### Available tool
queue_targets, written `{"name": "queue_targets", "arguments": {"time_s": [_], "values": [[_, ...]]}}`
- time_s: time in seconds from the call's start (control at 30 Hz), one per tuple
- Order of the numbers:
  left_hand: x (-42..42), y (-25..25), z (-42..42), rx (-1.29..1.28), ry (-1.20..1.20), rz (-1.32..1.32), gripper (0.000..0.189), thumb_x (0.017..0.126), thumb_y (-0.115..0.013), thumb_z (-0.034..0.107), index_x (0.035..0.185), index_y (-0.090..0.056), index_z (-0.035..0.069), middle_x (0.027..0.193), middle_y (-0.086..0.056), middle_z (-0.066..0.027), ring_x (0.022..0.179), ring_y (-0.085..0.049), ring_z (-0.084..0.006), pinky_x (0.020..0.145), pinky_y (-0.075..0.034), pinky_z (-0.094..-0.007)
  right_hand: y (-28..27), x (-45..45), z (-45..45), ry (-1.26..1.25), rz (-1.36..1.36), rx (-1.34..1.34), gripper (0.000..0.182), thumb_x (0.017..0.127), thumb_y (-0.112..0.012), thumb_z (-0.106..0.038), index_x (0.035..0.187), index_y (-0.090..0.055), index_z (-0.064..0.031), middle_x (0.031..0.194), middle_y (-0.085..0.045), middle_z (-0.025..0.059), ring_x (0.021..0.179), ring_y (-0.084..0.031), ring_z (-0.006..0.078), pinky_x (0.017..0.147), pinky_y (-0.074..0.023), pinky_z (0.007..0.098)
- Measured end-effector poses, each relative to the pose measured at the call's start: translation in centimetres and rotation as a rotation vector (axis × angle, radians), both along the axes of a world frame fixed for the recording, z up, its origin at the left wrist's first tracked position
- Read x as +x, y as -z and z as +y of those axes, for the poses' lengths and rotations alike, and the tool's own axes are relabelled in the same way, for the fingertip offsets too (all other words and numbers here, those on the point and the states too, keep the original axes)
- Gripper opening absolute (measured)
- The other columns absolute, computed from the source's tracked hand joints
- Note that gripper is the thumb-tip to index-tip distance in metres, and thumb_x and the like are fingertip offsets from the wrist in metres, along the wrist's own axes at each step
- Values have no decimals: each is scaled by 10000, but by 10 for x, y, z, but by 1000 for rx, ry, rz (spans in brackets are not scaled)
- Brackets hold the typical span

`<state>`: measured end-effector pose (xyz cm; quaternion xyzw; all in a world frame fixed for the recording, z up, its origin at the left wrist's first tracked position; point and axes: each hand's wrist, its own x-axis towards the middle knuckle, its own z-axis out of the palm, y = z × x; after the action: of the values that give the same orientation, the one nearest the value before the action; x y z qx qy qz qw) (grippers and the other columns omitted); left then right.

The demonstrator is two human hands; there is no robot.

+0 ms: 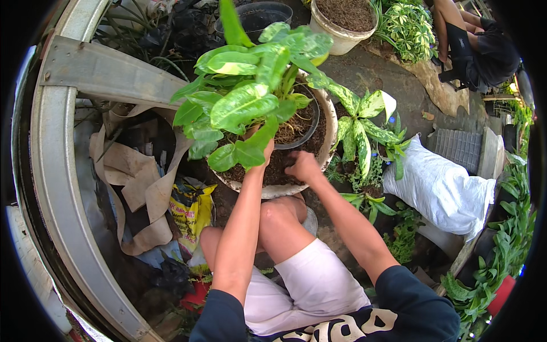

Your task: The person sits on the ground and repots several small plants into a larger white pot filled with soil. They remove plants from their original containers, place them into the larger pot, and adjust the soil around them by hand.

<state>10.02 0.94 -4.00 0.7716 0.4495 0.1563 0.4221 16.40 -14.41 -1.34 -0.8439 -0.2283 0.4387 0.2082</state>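
A large white round pot [331, 124] with a worn rim stands before my knees. Inside it sits a smaller black plastic pot [317, 117] with a broad-leaved green plant [245, 104], its roots showing above the soil. Dark loose soil [275, 173] fills the gap between the pots. My left hand [268, 151] reaches in at the near side, its fingers mostly hidden by leaves. At the right of the near rim, my right hand [304, 166] has curled fingers down at the soil; whether they hold any is unclear.
A metal frame [57, 141] with a crossbar [115, 70] runs along the left. Beige cloth strips [139, 179] and a yellow printed sack [192, 213] lie beside it. Rightward are a variegated plant [359, 122] and a white sack [440, 184]. A soil-filled pot [342, 30] and another person [483, 47] are farther off.
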Motion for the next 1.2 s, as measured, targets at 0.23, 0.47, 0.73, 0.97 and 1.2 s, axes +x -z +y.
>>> {"name": "queue_targets", "arguments": {"time_s": [0.23, 0.47, 0.73, 0.97, 1.2], "values": [[-5, -15, -9, -825, 30, -720, 459, 906, -678, 207, 1316, -513, 85, 1255, -574, -55, 1104, -548, -148, 922, -470, -319, -107, 77, -17, 419, 491, 238, 571, 787, -745, -186, 1269, -561, 59, 1070, -672, 132, 938, -617, 151, 854, -494, 284], [-11, 7, -1, -608, 138, -571, 613, 945, -628, 212, 1469, -326, 118, 1452, -399, -77, 1271, -439, -218, 1059, -390, -366, -117, 70, 34, 201, 121, 233, 694, 770, -700, -206, 1346, -464, 100, 1209, -603, 301, 1150, -590, 395, 1001, -446, 377], [-16, 5, -1, -972, -19, -690, 565, 933, -638, 155, 1438, -386, 140, 1428, -431, -79, 1254, -462, -212, 1061, -418, -386, -92, 48, 22, 0, -220, 406, 420, 814, -571, -60, 1216, -565, 62, 1229, -587, 219, 1174, -541, 385, 1007, -427, 444], [-22, 33, -4, -890, 36, -859, 508, 930, -633, 226, 1389, -454, 100, 1348, -525, -99, 1161, -535, -208, 1000, -451, -368, -76, 28, 27, -358, -515, 225, 287, 883, -542, -209, 1079, -672, -44, 1111, -635, 145, 1099, -579, 294, 988, -403, 431], [-29, 43, 3, -377, 174, -605, 537, 865, -649, 190, 1381, -506, 172, 1439, -467, -86, 1345, -407, -296, 1126, -301, -469, -77, 24, 22, -273, -696, 75, 503, 968, -403, -446, 1124, -683, -58, 1173, -623, 118, 1197, -506, 288, 1054, -236, 611]]}}
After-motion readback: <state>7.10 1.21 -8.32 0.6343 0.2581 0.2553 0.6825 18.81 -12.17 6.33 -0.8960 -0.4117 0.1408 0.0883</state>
